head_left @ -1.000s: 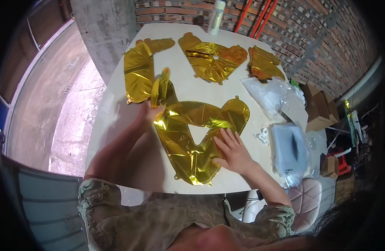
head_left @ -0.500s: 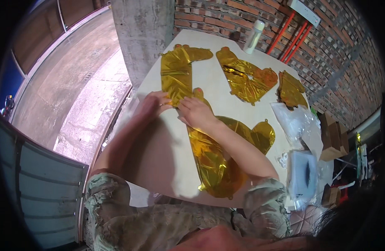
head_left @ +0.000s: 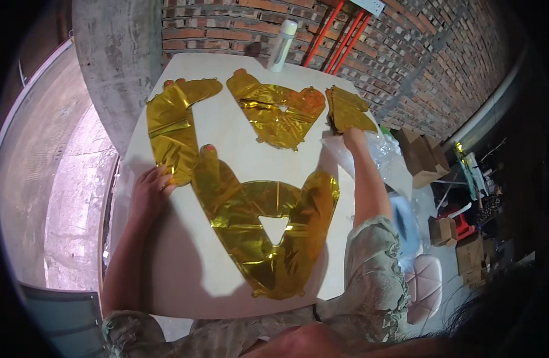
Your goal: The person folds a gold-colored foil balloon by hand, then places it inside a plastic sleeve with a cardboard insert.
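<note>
Flat gold foil balloons lie on the pale table. My left hand (head_left: pixel 150 190) is closed with its fingertips at the lower end of the bent foil balloon (head_left: pixel 171 128) on the left. My right hand (head_left: pixel 354 139) reaches to the far right, its fingers closed at the near edge of a folded stack of gold foil balloons (head_left: pixel 348 110); the fingertips are partly hidden. In front of me a large A-shaped foil balloon (head_left: pixel 256 206) lies spread, with a triangular hole in it. Beyond it rests another creased foil balloon (head_left: pixel 280 113).
A pale bottle (head_left: pixel 283 46) stands at the table's far edge, before the brick wall (head_left: pixel 406 59). Clear plastic bags (head_left: pixel 376 152) lie along the right edge, with a bluish plastic pack (head_left: pixel 403 230) nearer me. Cardboard boxes (head_left: pixel 417 152) and a stool (head_left: pixel 425 286) are on the right.
My right hand has left the bent balloon and moved right to the folded stack. My left hand stays at the bent balloon's lower end. The view has turned right, and the large balloon is uncovered.
</note>
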{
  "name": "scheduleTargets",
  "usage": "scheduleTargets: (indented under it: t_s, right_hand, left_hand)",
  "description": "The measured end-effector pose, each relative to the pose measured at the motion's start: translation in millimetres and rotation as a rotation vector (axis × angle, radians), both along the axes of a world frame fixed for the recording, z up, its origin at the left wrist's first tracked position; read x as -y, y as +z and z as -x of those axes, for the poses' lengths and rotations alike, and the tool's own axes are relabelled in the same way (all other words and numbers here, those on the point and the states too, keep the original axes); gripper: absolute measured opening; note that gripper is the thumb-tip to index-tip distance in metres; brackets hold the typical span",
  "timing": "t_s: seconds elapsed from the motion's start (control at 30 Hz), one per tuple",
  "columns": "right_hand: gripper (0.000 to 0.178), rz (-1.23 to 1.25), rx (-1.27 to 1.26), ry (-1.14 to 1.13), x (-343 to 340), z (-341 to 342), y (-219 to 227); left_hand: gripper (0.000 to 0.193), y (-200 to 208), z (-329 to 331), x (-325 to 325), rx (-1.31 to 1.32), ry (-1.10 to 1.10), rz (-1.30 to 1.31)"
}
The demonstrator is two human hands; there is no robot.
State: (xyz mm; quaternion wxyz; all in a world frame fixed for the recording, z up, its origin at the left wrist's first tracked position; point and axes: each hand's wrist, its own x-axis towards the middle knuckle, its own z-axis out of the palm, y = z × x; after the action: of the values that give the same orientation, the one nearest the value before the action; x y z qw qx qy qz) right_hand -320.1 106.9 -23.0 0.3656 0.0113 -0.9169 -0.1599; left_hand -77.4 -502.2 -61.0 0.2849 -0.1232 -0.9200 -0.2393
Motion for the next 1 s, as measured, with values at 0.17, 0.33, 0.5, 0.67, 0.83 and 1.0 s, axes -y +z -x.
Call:
scheduleTargets:
  t_s: [0.17,0.33,0.5,0.67,0.83,1.0]
  right_hand:
    - [0.033,0.466,0.363,-0.166,17.6,3.8,33.7]
    - [0.033,0.61,0.31,-0.009,-38.9,15.0,49.0]
    - [0.027,0.548,0.053,0.082,-39.0,6.6,117.0]
    - [0.022,0.366,0.014,0.197,-18.1,-35.6,190.3]
    - [0.013,0.214,0.019,0.309,30.6,-113.4,195.8]
    - [0.01,-0.014,0.154,0.724,47.2,-191.0,117.7]
  left_hand:
    - [0.025,5.1,-14.7,4.9,0.027,0.046,0.008]
    - [0.021,38.3,2.1,-3.6,0.318,-0.045,0.019]
    - [0.023,70.4,35.6,-49.8,0.123,-0.182,-0.142]
    - [0.041,81.7,120.1,-206.2,0.698,-0.582,-0.486]
    - [0.086,88.1,172.8,-362.1,1.202,-0.686,-1.203]
    - [0.048,108.6,210.3,-438.5,1.092,-1.091,-1.342]
